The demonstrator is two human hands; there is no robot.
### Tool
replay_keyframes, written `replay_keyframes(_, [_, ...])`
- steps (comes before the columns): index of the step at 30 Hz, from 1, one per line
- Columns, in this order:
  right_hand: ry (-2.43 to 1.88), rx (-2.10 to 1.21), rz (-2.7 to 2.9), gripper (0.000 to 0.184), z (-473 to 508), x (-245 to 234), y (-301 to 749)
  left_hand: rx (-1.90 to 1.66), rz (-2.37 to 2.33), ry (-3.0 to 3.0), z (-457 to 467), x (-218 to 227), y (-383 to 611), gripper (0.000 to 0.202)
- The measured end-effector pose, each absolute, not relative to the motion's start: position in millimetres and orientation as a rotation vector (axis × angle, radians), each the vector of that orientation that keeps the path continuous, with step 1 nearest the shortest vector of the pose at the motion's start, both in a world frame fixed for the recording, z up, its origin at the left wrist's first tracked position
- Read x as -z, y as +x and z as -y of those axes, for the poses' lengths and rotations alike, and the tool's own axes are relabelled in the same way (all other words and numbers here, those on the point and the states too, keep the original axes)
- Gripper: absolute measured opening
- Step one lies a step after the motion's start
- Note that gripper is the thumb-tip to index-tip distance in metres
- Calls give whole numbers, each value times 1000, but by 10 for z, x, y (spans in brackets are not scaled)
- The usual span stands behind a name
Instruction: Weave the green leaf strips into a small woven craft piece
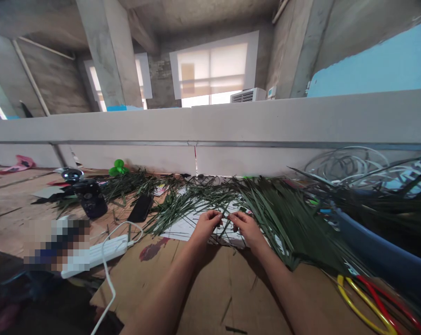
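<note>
At lower centre, the left hand and right hand each make a narrow grip on thin palm-leaf strips over white paper on the cardboard-covered bench. The strips look light and springy, best held close to the pinch.

From where I stand, a pixelated patch blurs out whatever lies at the left of the board. The left hand and right hand cover part of a paper sheet, and whatever sits between their fingertips among the green palm strips is too small to tell. A blue container runs off the right edge, and a dark blurred mass at lower left can't be made out.
</note>
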State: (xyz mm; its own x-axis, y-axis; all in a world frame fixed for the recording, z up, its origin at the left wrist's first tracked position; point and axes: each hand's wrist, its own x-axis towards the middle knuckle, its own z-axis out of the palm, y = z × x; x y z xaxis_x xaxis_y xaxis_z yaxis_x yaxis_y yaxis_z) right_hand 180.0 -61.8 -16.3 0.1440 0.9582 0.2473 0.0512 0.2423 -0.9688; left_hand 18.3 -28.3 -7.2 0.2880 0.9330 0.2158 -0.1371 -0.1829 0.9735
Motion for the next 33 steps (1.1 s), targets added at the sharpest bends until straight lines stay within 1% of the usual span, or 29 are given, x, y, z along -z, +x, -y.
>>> replay_keyframes(15, [-1091, -924, 1255, 45, 574, 226, 1773, -1126, -756, 1444, 289, 56, 187, 22])
replay_keyframes(22, [-1107, -936, 1160, 49, 606, 189, 1764, -1115, -732, 1393, 314, 74, 213, 31])
replay_keyframes(27, [-1035, -909, 1084, 50, 581, 184, 1758, -1116, -685, 1335, 329, 105, 246, 38])
replay_keyframes(33, [-1002, -923, 1073, 41, 583, 206, 1795, -1073, -659, 1330, 339, 145, 247, 36])
